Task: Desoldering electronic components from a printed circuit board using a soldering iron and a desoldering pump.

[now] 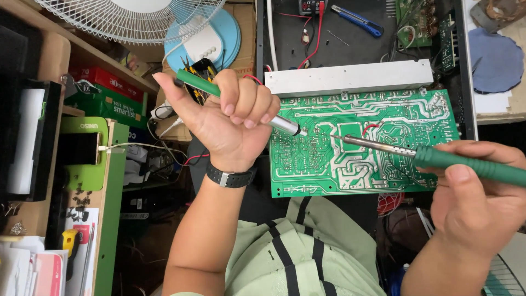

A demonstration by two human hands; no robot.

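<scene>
1. Left hand [233, 118] up in the frame, palm turned toward the camera, fingers curled tight into a fist around a green-handled desoldering pump [241, 101]. Thumb stretched out along the green barrel toward its upper-left end.
2. The pump's silver nose pokes out of the fist to the right, and its tip sits right on the left part of the green circuit board [383, 123], solder side up.
3. Right hand [476, 192] at the lower right, fingers wrapped closed around the green grip of a soldering iron [438, 156], thumb pressed flat on top of the handle.
4. The iron's metal shaft runs up and left across the board; its point lands near the board's middle, just beside the pump's tip. The two tips are close, and whether they touch I cannot tell.
5. A black wristwatch [230, 177] rides on the left wrist.
6. A red wire [370, 127] loops off the board just above the iron's shaft.
7. Behind the board's top edge lies a long white metal bar [350, 78], touching or nearly so.
8. Farther back, a blue utility knife [357, 21] on the dark surface, well apart from both hands.
9. Top left, a white fan grille [129, 22]; below it a green shelf [107, 219] crowded with boxes.
10. The left fist and pump cover the board's left corner; the rest of the board is in plain view.
</scene>
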